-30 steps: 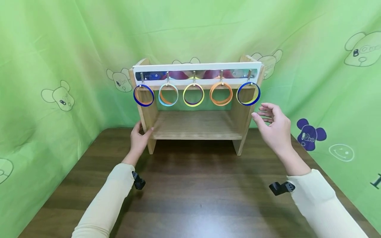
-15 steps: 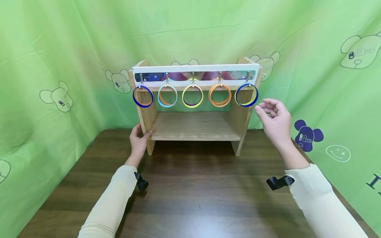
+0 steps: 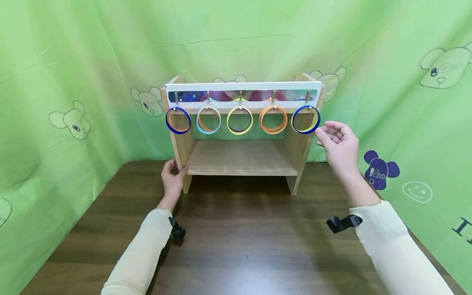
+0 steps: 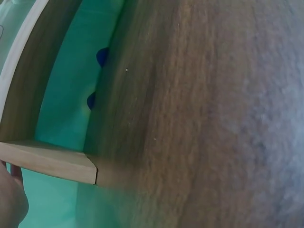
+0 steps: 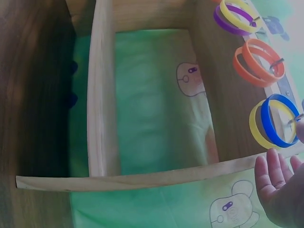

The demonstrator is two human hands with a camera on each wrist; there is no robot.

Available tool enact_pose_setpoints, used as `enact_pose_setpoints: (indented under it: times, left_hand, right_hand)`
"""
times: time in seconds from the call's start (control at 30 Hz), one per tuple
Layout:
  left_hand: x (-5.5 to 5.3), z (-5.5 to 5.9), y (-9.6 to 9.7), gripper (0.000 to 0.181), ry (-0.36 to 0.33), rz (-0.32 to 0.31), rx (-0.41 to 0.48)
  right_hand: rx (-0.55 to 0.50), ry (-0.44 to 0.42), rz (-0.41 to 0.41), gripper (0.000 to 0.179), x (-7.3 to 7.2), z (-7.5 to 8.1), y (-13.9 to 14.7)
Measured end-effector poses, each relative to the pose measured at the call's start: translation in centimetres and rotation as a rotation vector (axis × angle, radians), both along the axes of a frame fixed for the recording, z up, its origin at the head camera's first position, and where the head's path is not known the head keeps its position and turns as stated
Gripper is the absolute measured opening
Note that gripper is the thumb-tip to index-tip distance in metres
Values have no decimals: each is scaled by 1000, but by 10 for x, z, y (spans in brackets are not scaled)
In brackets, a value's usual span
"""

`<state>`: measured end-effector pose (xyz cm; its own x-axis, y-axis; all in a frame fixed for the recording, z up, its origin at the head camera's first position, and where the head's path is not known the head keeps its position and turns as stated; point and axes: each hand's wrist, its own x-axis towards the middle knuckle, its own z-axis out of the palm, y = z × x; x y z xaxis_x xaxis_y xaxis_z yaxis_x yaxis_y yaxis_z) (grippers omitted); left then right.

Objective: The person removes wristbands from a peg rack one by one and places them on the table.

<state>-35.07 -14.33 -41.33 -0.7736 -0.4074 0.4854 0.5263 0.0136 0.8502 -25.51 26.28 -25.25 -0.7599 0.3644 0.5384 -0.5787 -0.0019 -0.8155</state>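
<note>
My left hand (image 3: 171, 182) holds the lower left side panel of a small wooden shelf (image 3: 241, 157), its thumb at the front edge and its fingers partly hidden behind. Thin rings hang in pairs from metal hooks along the shelf's white front strip (image 3: 225, 86). At the right end is a blue ring (image 5: 267, 127) with a yellow ring (image 5: 254, 130) behind it. Beside that pair is my right hand (image 3: 341, 149), thumb close to the blue ring and fingers extended below in the right wrist view; contact is unclear.
Leftward along the hooks hang orange rings (image 3: 261, 123), a yellow ring with a purple one (image 3: 252, 123), a light blue ring with orange (image 3: 220, 122), and a blue ring with orange (image 3: 190, 123). A brown wooden table (image 3: 236, 246) carries the shelf; green printed cloth (image 3: 110, 61) surrounds it.
My right hand has moved slightly left, its thumb coming to the rim of the right-end blue ring. My left hand stays on the shelf's side, slightly lower in view.
</note>
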Motion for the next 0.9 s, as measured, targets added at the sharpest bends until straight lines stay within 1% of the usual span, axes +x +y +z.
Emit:
enact_pose_setpoints:
  times: [0.1,0.3,0.37,0.5,0.57,0.7,0.9]
  left_hand:
    - [-1,-1,-1,28,2,-4,-14]
    - [1,-1,-2,25,14,1,-14]
    - [5,2,-1,25,26,-10,-29]
    - [18,14,1,24,46,-36,-67]
    - [24,19,2,24,48,-37,-82]
    - [28,22,3,23,37,-37,-94]
    - [28,22,3,24,31,-54,-88]
  right_hand:
    - [-38,-11,22,22,-2,2,-1]
    - [-53,-21,75,24,-6,5,-5]
    - [-61,-31,87,23,-7,6,-7]
    - [-71,-71,96,21,-9,8,-8]
    - [-72,-91,100,19,-10,8,-8]
    - [-78,-111,104,17,-12,9,-8]
    - [-87,-134,102,16,-14,10,-7]
